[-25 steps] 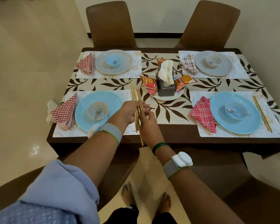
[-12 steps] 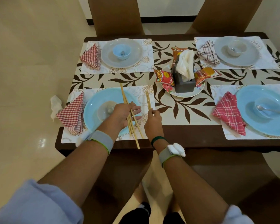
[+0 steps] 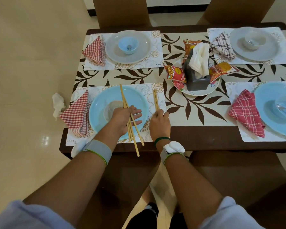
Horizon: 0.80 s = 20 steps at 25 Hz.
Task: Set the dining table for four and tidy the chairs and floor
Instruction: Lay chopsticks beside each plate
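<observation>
My left hand [image 3: 124, 119] hovers over the near-left blue plate [image 3: 106, 95] and holds several wooden chopsticks [image 3: 123, 98] that cross the plate and stick out past the table edge. My right hand [image 3: 159, 123] pinches the near end of a pair of chopsticks [image 3: 155, 99], which lies on the patterned placemat [image 3: 157, 86] just right of that plate. A small bowl sits on the plate, partly hidden by my left hand. A red checked napkin [image 3: 76, 113] lies left of the plate.
Three other settings with plates, bowls and napkins fill the table. A centre plate [image 3: 210, 90] carries a tissue box [image 3: 196, 81] and snack packets. A crumpled tissue [image 3: 58, 104] lies on the floor at the table's left. Brown chairs stand at the far side and below me.
My right hand drew a pair of chopsticks away from the bundle and brought it down on the placemat right of the plate. My left hand carried the rest over the plate. The view moved closer.
</observation>
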{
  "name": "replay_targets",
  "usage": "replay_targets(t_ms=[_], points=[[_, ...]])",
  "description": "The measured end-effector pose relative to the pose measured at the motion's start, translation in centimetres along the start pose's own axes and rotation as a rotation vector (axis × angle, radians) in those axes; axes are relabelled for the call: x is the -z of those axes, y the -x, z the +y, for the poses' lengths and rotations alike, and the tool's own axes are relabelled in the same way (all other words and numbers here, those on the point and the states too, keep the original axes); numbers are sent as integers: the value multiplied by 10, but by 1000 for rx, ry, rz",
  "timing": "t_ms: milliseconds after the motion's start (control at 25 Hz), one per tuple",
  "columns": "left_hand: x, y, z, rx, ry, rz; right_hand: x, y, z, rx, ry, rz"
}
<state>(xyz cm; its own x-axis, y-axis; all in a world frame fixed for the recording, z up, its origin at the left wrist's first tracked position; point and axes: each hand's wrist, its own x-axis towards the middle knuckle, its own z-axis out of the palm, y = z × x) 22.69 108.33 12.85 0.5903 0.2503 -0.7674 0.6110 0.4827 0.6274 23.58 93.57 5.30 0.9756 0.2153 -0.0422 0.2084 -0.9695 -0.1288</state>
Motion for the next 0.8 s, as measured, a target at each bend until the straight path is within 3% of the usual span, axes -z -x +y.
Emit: replay_targets(t_ms=[280,440,520,600,680,800], points=[[-21,4,-3,0,51,-68,5,-2,5,-25,-83,-67],[-23,8,-5,11,109,-81,15,0,15,-53,-231,65],[-25,13,-3,12,148,-103,26,-1,20,-71,-439,58],[-28,16,-1,3,196,-119,48,4,18,-148,-808,-31],[-33,21,1,-9,229,-133,74,15,14,-73,-951,-100],[-43,29,4,-23,243,-168,96,35,6,138,-834,-166]])
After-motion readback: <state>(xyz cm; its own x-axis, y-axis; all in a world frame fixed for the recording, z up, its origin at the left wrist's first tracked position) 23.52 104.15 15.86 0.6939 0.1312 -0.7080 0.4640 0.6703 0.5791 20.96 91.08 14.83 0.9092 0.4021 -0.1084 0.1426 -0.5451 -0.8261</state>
